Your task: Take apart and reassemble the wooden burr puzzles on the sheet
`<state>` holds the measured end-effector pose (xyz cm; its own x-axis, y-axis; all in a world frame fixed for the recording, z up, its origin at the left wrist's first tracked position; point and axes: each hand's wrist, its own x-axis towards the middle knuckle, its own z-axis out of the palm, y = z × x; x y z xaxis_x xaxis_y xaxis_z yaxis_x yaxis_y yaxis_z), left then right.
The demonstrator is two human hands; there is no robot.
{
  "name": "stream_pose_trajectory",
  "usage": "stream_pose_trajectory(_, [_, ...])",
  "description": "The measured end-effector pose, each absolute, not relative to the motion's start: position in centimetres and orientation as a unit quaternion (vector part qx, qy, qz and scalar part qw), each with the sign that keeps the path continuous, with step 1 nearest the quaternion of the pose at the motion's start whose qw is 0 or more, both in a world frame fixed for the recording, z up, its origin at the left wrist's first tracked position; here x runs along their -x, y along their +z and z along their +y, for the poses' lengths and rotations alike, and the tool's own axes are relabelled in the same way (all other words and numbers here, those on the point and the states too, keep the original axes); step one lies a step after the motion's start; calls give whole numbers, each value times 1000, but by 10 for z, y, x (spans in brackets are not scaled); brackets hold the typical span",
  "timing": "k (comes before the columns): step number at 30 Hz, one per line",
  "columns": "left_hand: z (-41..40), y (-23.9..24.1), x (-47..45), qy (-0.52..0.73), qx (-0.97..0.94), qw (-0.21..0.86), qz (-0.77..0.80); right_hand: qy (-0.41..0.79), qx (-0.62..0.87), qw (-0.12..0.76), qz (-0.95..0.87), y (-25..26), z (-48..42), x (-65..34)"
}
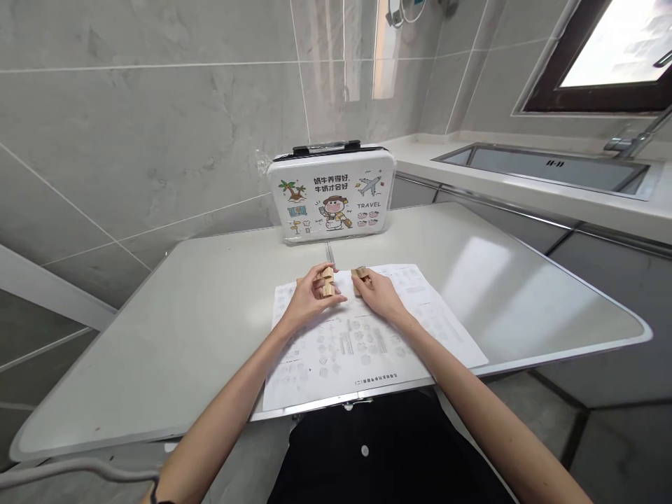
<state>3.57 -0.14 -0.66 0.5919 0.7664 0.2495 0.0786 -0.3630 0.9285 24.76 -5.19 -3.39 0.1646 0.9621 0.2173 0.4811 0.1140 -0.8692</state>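
Observation:
My left hand [311,297] is closed around a cluster of small wooden puzzle pieces [327,280], held just above a printed instruction sheet [367,343]. My right hand [379,294] pinches another wooden piece [360,274] a few centimetres to the right of the first. The two wooden parts are apart, not touching. Both hands hover over the upper middle of the sheet, which lies on a white folding table [173,329].
A white carry case [332,193] with cartoon travel pictures stands upright at the table's far edge against the tiled wall. A counter with a steel sink [546,168] and a tap runs along the right. My dark clothing shows below the table's near edge.

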Motion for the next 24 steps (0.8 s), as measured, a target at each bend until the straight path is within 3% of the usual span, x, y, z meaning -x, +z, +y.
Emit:
stream_pose_trajectory(7, [0, -18, -35, 340, -793, 388, 325, 147, 654, 380, -637, -41, -54, -246])
stream_pose_trajectory(14, [-5, -20, -33, 296, -842, 294, 341, 105, 661, 333, -665, -43, -58, -241])
stream_pose_trajectory(19, [-6, -18, -34, 306, -848, 275, 333, 112, 658, 352, -656, -42, -59, -239])
stream_pose_trajectory(24, [-8, -14, -35, 318, -846, 269, 335, 137, 656, 431, -604, -34, -57, -242])
